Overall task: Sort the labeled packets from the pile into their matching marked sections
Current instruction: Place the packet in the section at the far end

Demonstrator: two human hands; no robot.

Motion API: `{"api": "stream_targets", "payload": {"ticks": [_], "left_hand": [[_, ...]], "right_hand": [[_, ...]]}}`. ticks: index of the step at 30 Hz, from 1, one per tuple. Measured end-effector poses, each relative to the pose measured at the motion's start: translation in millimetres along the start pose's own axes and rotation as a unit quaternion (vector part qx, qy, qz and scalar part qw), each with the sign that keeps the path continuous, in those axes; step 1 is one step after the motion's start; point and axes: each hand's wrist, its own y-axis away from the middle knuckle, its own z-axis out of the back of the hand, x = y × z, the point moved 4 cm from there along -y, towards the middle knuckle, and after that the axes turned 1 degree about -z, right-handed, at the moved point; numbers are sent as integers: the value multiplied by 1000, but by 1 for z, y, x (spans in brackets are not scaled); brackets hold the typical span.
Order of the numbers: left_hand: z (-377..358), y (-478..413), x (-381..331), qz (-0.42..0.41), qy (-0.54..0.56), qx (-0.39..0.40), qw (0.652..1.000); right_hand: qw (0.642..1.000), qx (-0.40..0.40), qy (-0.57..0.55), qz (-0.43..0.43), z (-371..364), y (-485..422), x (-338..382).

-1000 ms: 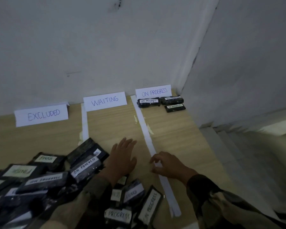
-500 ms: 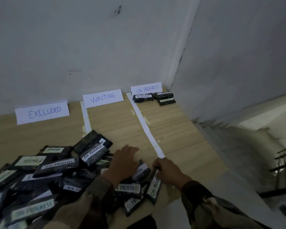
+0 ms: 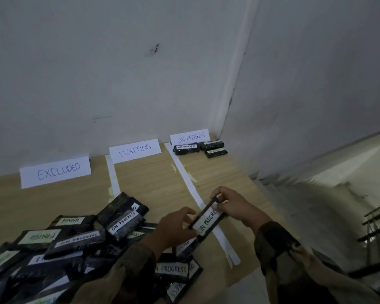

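Both hands pinch one flat black plastic-wrapped packet [image 3: 207, 220] with a white label reading ON PROGRESS. The right hand [image 3: 237, 208] grips its far end between thumb and fingers, and the left hand [image 3: 173, 229] grips its near end. The packet is tilted, in front of the long white paper strip [image 3: 188, 183] that divides the pale wooden tabletop [image 3: 151, 183]. At eight o'clock from it lies the loose pile of black labelled packets [image 3: 75, 244], some reading FINISH, some ON PROGRESS. At twelve o'clock, against the grey wall [image 3: 97, 73], stands the white ON PROGRESS card [image 3: 190, 137], with three black packets [image 3: 199, 148] just before it. The white WAITING card [image 3: 135, 150] is at eleven, the white EXCLUDED card [image 3: 55, 172] at ten.
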Motion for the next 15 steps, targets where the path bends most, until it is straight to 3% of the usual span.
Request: {"api": "stream_targets", "payload": {"ticks": [3,6,10,12,15], "left_hand": [[12,-4,1,23,81,-36,996],[24,-9,5,47,104,-65,991],[41,-16,13,69,103,-77,989],[47,-23,15,71,79,-71,992],[54,-32,13,64,43,-58,995]], "right_hand": [[993,-11,-116,-20,-3,-3,2],[993,-21,-116,-12,-9,-8,0],[989,-18,90,112,-13,-20,2],[964,-4,207,168,-16,-28,4],[911,-42,338,234,-16,-41,10]]}}
